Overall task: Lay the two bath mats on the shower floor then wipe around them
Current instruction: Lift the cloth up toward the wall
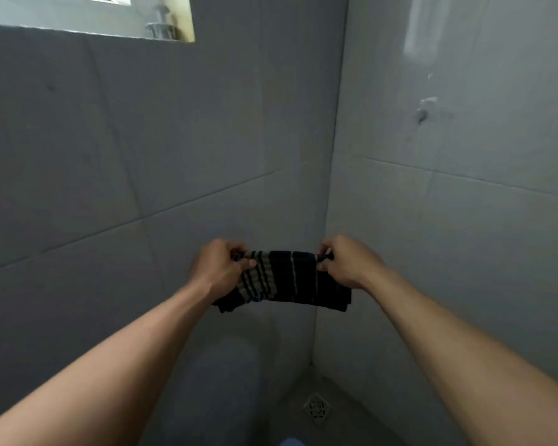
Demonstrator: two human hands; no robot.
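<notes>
Person's left hand [221, 267] & right hand [345, 263] each pinch a top corner of a dark navy folded fabric [290, 278] w/ pale grey stripes, fingers curled tight, thumbs on the near side. Fabric hangs in the air btwn both hands, in front of the corner of the grey tiled walls [110, 140], well above the square metal floor drain [316, 408]. Mat or wiping cloth: can't tell.

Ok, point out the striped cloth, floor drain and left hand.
striped cloth [290, 278], head view, dark middle
floor drain [317, 408], head view, grate centre
left hand [218, 268], head view, back of hand
</notes>
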